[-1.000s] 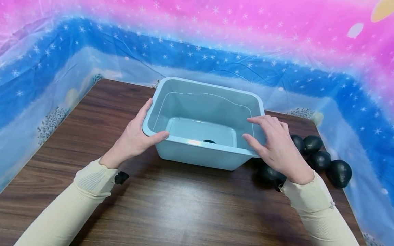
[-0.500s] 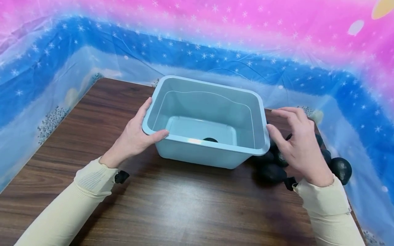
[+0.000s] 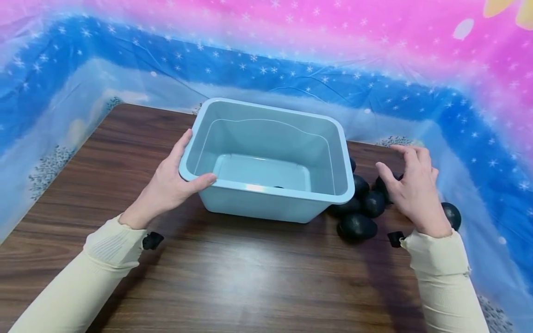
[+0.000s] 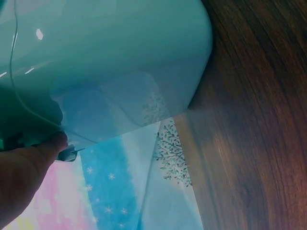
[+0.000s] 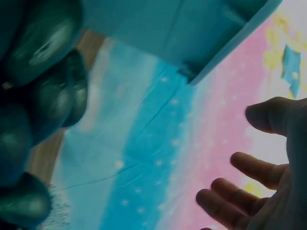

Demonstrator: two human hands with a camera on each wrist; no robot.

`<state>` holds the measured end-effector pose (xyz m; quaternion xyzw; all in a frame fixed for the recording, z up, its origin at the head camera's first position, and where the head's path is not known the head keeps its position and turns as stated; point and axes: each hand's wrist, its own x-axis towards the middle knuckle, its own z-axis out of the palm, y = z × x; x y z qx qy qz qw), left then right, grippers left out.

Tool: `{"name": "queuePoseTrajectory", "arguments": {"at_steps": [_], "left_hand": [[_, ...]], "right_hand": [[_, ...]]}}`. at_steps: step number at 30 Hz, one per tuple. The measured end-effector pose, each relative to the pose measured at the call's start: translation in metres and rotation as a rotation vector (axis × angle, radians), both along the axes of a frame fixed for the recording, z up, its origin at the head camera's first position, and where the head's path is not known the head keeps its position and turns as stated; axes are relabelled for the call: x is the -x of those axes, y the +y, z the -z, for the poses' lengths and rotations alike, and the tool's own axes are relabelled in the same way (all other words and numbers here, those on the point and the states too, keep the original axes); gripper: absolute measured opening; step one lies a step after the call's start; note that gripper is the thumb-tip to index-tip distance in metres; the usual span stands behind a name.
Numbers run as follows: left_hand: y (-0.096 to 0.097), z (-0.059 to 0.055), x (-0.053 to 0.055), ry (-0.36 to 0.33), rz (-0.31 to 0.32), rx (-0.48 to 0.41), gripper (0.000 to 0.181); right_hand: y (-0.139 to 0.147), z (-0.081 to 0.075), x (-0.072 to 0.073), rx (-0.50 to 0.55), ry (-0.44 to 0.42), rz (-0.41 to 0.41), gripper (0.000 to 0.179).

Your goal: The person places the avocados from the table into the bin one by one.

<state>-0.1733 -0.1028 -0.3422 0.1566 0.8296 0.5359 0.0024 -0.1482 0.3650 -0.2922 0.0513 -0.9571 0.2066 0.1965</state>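
A pale blue-green plastic tub (image 3: 266, 203) stands upright on the table. My left hand (image 3: 165, 185) holds its left rim near the front corner, thumb over the rim and fingers along the outside wall. In the left wrist view the thumb (image 4: 33, 167) lies on the rim. Inside the tub a sliver of something dark (image 3: 279, 187) shows behind the front wall. Several dark avocados (image 3: 357, 227) lie in a cluster at the tub's right. Over the cluster's right side hovers my right hand (image 3: 416, 189), fingers spread and holding nothing; it hides some avocados.
The brown wooden table (image 3: 245, 277) extends in front of the tub. Behind it hangs a pink and blue snowflake cloth (image 3: 258, 64), which also runs along both sides. One avocado (image 3: 451, 216) sits apart near the table's right edge.
My right hand has moved right, from over the tub's right rim to above the avocados. The left hand stays on the rim. The head view has shifted slightly.
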Motion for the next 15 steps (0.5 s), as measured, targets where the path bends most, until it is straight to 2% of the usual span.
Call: {"name": "queuePoseTrajectory", "arguments": {"at_steps": [3,8,15], "left_hand": [[0.001,0.001,0.000,-0.001,0.005,-0.011,0.095],[0.000,0.001,0.000,0.007,0.004,-0.024,0.095],[0.000,0.002,0.001,0.026,-0.005,-0.015,0.094]], "right_hand": [[0.012,0.009,0.003,-0.024,-0.091,0.038,0.058],[0.026,0.025,0.009,-0.054,-0.184,0.050,0.063],[0.022,0.043,0.011,-0.084,-0.286,-0.013,0.067]]}}
